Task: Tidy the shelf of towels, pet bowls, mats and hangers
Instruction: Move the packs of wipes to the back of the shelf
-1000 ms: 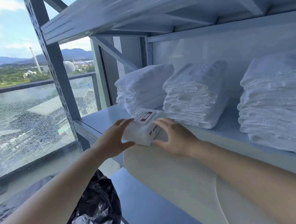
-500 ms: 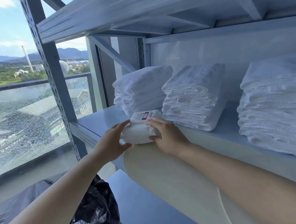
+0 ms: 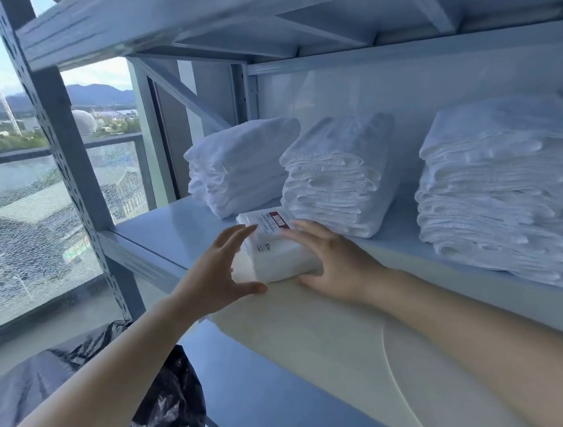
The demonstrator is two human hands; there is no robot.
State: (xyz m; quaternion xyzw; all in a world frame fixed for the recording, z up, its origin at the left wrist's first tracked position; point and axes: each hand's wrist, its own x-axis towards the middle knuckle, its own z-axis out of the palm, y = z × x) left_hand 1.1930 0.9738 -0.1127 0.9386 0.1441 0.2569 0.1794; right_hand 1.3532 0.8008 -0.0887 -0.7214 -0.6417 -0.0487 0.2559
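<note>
Both hands at a white pack on the shelf edge.

Pack [image 3: 278, 249] sat on the near edge of the shelf [image 3: 171, 229], just in front of two towel stacks [image 3: 339, 180]. Right hand [image 3: 332, 260] lay flat against its right side, fingers extended. Left hand [image 3: 215, 274] was spread open beside its left side, thumb near the bottom corner; contact unclear.

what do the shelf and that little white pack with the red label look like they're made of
The shelf looks like painted metal, pale blue-grey with a smooth matte finish; its upright has rows of punched holes. The pack looks like soft white sheets in thin clear plastic film, slightly glossy with a printed red label, though the contents can't be confirmed.
</note>
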